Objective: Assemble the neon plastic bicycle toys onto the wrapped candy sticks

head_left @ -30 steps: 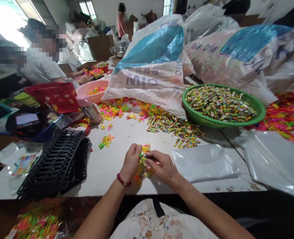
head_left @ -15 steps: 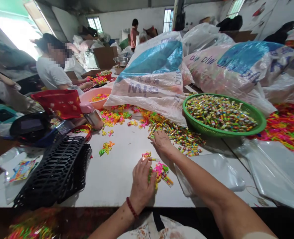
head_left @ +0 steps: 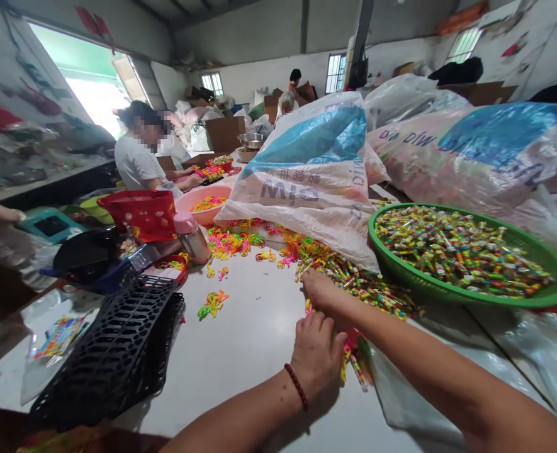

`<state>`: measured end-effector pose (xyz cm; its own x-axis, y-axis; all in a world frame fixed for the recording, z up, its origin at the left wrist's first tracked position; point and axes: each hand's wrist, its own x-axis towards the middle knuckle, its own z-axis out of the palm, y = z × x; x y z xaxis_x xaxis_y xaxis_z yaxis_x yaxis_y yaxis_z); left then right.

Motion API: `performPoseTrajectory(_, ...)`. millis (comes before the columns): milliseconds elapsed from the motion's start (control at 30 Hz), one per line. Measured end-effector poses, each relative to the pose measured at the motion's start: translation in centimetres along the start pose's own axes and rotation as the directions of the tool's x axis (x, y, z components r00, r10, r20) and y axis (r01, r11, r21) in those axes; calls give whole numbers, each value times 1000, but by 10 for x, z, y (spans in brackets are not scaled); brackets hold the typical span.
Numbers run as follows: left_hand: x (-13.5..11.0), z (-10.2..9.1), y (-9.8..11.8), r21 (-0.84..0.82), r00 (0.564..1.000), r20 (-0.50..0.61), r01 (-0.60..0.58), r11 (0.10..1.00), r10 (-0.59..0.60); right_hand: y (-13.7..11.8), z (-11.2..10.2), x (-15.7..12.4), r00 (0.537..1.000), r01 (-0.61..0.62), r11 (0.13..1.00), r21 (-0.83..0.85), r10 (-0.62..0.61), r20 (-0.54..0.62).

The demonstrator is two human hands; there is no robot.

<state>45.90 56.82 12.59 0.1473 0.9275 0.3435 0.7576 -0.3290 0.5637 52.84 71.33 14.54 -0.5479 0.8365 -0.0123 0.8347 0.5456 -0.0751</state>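
My left hand (head_left: 313,352), with a red bead bracelet at the wrist, curls over a small heap of pink, yellow and green plastic toys (head_left: 351,343). Several patterned candy tubes (head_left: 359,371) stick out of that heap. Its fingers are bent round the near pieces. Just beyond, my right hand (head_left: 320,289) reaches to the edge of a loose pile of candy tubes (head_left: 372,286). Those fingers are closed together, and their tips are partly hidden, so what they pinch does not show. A small cluster of plastic toys (head_left: 213,305) lies to the left on the white table (head_left: 240,358).
A green basket (head_left: 471,302) full of candy tubes stands at the right, near large woven sacks (head_left: 301,170). Black plastic trays (head_left: 112,346), a thermos flask (head_left: 193,239) and a red bag (head_left: 141,214) are at the left. A co-worker (head_left: 141,151) sits beyond.
The camera view has turned left. My left hand has shifted right and forward, closer to my right hand, and covers more of the heap. My right hand stays at the tube pile.
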Motion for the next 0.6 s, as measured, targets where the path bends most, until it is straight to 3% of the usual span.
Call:
performPoseTrajectory(133, 37, -33, -46, -9, 988, -101, 116, 993, -117, 14, -13, -12, 996, -68, 987, 149, 77, -55)
performPoseTrajectory(200, 61, -42, -74, -125, 982, -20, 184, 975, -188, 18, -20, -24, 987, -80, 917, 390, 128, -98)
performPoseTrajectory(233, 74, -45, -87, -182, 979, 62, 202, 962, -194, 19, -23, -32, 983, -81, 831, 550, 159, -95)
performPoseTrajectory(300, 97, -49, -109, -236, 971, 130, 228, 944, -202, 16, -27, -53, 975, -102, 552, 828, 219, -26)
performPoseTrajectory(367, 120, -54, -126, -183, 966, 17, 255, 949, -256, 7, -29, -77, 957, -144, 234, 961, 279, 76)
performPoseTrajectory(433, 142, -62, -142, -75, 944, -142, 288, 955, -296, -4, -28, -101, 933, -190, -24, 981, 308, 188)
performPoseTrajectory(467, 151, -66, -149, -41, 940, -162, 297, 954, -300, -11, -28, -112, 924, -213, -137, 968, 295, 245)
performPoseTrajectory(533, 165, -72, -165, -14, 941, -125, 315, 949, -314, -23, -26, -131, 914, -249, -325, 912, 233, 333)
performPoseTrajectory(600, 169, -72, -179, -14, 936, -59, 348, 937, -348, -34, -23, -144, 908, -271, -438, 857, 179, 378)
